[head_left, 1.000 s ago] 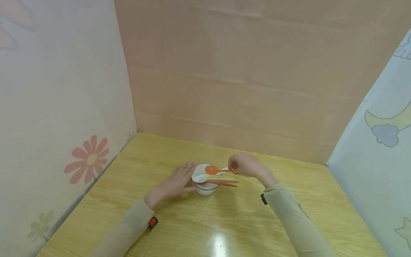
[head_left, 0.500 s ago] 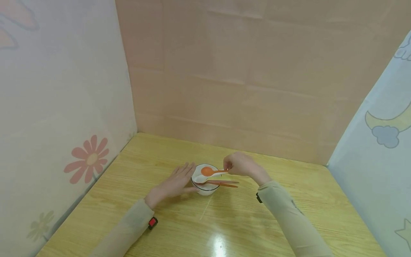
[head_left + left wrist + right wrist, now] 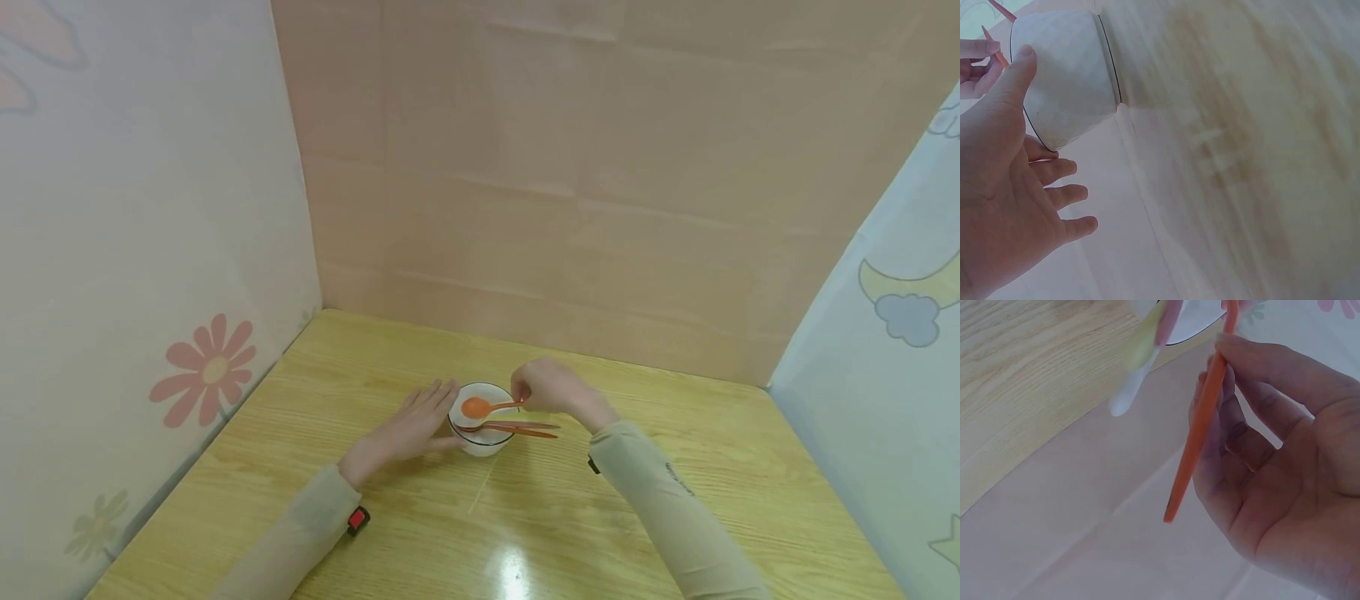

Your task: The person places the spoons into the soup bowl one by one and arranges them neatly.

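Note:
My right hand (image 3: 551,386) pinches the handle of an orange spoon (image 3: 1200,431) between thumb and fingers. The orange bowl of the spoon hangs over a white bowl (image 3: 1066,75) with a dark rim line. My left hand (image 3: 408,425) rests spread against the bowl's left side. In the left wrist view its thumb lies straight along the bowl's wall, index finger at the rim, other fingers loosely extended. Other utensils lie in the bowl, their handles sticking out to the right: a reddish-orange one (image 3: 532,432), a pink one (image 3: 1169,322) and a pale yellow-and-white one (image 3: 1135,365).
The bowl stands on a wood-grain table (image 3: 420,533), toward its far side. Behind rises a plain tan backdrop (image 3: 525,183). Printed cloth panels flank the table, one with a red flower (image 3: 213,369), the other with a moon and cloud (image 3: 906,318).
My right hand has moved left and slightly down, carrying the orange spoon's head farther over the white bowl. My left hand and the bowl have stayed put.

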Demonstrator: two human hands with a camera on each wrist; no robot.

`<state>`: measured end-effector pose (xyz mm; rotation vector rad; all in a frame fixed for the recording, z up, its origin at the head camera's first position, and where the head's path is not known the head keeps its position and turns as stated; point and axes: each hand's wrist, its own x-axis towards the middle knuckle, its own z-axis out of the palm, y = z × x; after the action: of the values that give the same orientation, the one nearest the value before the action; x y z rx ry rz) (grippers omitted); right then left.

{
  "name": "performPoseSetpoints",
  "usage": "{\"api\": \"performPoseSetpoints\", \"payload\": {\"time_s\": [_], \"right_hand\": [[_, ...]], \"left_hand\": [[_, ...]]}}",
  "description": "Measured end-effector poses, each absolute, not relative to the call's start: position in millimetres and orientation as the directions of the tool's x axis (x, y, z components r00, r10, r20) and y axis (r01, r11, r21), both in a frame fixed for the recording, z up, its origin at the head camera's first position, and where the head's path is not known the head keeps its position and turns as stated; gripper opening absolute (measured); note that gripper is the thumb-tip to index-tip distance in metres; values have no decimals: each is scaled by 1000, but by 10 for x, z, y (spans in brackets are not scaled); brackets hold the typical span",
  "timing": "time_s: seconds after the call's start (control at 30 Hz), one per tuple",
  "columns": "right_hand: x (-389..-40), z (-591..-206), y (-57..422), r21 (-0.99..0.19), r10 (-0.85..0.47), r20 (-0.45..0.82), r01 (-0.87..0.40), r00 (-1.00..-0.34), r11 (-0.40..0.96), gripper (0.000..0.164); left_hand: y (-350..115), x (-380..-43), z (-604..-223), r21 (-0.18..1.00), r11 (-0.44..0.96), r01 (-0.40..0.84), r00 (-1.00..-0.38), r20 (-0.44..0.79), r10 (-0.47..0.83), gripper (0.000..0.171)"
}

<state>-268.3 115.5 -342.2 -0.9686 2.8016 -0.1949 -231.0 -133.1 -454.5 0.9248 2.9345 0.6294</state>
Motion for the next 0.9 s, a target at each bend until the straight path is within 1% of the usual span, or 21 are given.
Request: {"api": "performPoseSetpoints", "payload": {"time_s": [0.37, 0.63, 0.9], "right_hand": [[-2678, -3411, 1082, -155, -606, -142, -587, -783, 794, 17], [-2698, -3409, 1041, -151, -611, -165, -592, -774, 792, 18], [-2698, -3421, 1000, -135, -590, -185, -574, -786, 808, 17]], "left_hand": [[-1337, -2298, -4530, 381, 743, 549, -827, 119, 550, 90], [-1338, -2311, -4536, 383, 751, 538, -833, 105, 544, 90], [-1341, -2320, -4553, 373, 759, 534, -836, 97, 540, 90]]}}
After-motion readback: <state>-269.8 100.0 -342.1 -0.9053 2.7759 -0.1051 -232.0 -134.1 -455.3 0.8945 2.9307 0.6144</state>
